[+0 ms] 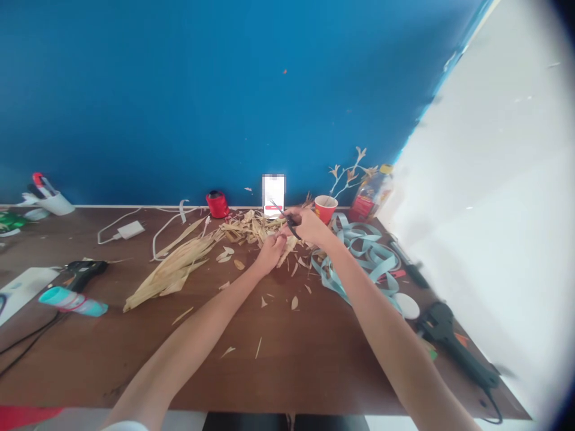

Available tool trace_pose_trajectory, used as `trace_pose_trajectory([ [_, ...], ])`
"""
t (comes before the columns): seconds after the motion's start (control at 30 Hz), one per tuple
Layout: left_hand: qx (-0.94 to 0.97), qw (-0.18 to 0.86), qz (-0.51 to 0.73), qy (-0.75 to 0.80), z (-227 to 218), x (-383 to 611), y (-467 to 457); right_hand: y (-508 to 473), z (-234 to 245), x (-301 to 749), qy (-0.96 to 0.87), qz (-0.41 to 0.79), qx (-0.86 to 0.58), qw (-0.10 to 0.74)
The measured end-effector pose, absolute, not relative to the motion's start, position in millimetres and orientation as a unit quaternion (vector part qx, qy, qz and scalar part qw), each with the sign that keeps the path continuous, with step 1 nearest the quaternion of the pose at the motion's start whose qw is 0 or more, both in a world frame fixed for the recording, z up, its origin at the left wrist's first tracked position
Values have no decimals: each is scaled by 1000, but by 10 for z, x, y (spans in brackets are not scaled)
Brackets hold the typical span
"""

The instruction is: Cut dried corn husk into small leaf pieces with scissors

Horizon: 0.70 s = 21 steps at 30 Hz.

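My right hand (309,226) grips a pair of dark-handled scissors (292,227), its blades pointing up and to the left in front of a phone. Close below, my left hand (271,252) has its fingers pinched together; what they hold is too small to make out, possibly a bit of dry husk. Both hands are over the near side of a heap of dried corn husk scraps (251,226). To the left lies a long bundle of pale corn husks (175,272). Cut petal-shaped pieces (294,303) are scattered on the table below my hands.
A lit phone (274,194) leans on the blue wall. Right of it are a red paper cup (326,208) with a husk-flower stem, a tilted bottle (371,194), tangled light-blue ribbon (359,245) and a glue gun (453,338). Leftward lie a white charger (130,230) and another glue gun (85,270).
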<state>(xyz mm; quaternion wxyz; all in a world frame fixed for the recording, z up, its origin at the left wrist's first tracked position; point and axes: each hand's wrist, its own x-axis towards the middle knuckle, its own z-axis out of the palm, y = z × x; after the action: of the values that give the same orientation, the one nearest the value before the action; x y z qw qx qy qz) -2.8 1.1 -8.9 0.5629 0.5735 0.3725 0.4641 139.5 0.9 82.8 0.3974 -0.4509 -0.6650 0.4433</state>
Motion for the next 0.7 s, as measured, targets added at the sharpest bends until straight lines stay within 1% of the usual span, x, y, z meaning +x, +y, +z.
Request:
trace_pose_trajectory([
  [0.17, 562, 568, 464, 382, -25, -18, -30, 1, 864, 1439, -674, 423, -457, 397],
  [0.37, 549, 578, 466, 383, 22, -24, -45, 22, 841, 1431, -697, 370, -474, 391],
  [0.7, 609, 516, 445, 406, -49, -28, -15, 22, 837, 1445, -720, 318, -478, 390],
])
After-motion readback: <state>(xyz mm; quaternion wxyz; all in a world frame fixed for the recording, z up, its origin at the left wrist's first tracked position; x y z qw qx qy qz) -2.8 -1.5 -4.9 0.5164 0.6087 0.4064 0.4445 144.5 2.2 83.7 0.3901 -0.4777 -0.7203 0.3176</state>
